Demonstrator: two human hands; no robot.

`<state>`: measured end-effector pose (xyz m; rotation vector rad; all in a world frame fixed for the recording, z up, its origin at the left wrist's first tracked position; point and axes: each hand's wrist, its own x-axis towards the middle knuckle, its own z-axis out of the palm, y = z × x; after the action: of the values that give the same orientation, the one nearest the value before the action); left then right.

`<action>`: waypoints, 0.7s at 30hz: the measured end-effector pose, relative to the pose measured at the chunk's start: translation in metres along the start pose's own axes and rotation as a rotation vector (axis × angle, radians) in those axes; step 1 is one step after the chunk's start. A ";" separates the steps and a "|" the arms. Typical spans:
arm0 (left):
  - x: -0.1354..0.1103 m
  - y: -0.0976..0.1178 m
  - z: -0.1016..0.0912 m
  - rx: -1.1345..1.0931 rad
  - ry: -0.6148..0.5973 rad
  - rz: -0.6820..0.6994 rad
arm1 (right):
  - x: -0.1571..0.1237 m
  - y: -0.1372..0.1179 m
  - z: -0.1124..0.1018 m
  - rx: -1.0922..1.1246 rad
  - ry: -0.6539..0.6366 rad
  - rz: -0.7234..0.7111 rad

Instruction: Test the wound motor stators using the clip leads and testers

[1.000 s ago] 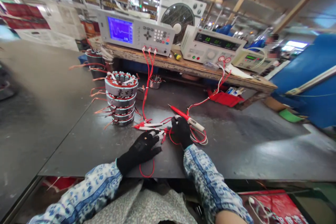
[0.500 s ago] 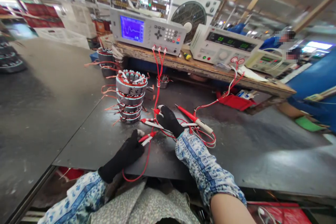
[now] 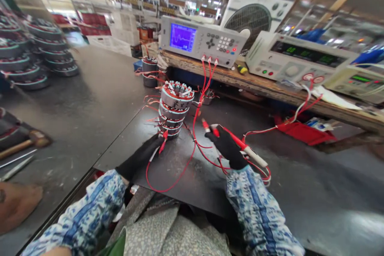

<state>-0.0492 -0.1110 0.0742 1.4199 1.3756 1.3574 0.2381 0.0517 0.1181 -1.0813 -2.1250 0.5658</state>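
A stack of several wound motor stators [image 3: 175, 113] stands on the dark bench, orange lead wires sticking out to its left. My left hand [image 3: 145, 150], in a black glove with bare fingertips, is closed around a red alligator clip [image 3: 163, 141] beside the foot of the stack. A red test lead [image 3: 171, 188] loops from that clip across the bench. My right hand [image 3: 225, 144], gloved alike, is closed on a red-and-white test clip [image 3: 205, 125] to the right of the stack. A red and white probe [image 3: 252, 154] lies just beyond the right hand; its cable is coiled beneath.
A tester with a blue waveform screen [image 3: 183, 38] sits on a wooden shelf [image 3: 192, 60], red leads plugged in. Right of it stand a digital-display tester [image 3: 297, 58] and a fan [image 3: 250, 18]. Stator stacks [image 3: 54, 46], a mallet [image 3: 37, 139] and a person's bare arm [image 3: 18, 206] are leftward.
The view has swung left. My left hand has moved the alligator clip up to the foot of the stator stack. My right hand has shifted away from the stack, a clip in its fingers.
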 end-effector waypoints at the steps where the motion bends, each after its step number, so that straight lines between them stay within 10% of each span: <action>1: 0.012 0.000 -0.002 0.011 0.001 -0.012 | -0.003 -0.008 -0.015 0.072 0.082 0.034; 4: 0.037 -0.007 0.005 0.100 0.009 -0.043 | -0.020 -0.044 -0.042 0.421 0.259 0.206; 10: 0.037 -0.016 0.049 0.135 -0.055 0.011 | -0.033 -0.122 -0.013 0.760 -0.128 0.219; 13: 0.024 0.000 0.057 0.043 -0.124 -0.030 | -0.016 -0.140 -0.002 0.751 -0.114 0.209; 21: 0.032 0.096 0.001 -0.028 0.209 0.162 | 0.025 -0.137 -0.003 0.590 -0.131 0.081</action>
<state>-0.0320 -0.0950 0.1731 1.4288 1.3895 1.6634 0.1569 -0.0043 0.2166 -0.8060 -1.8375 1.2357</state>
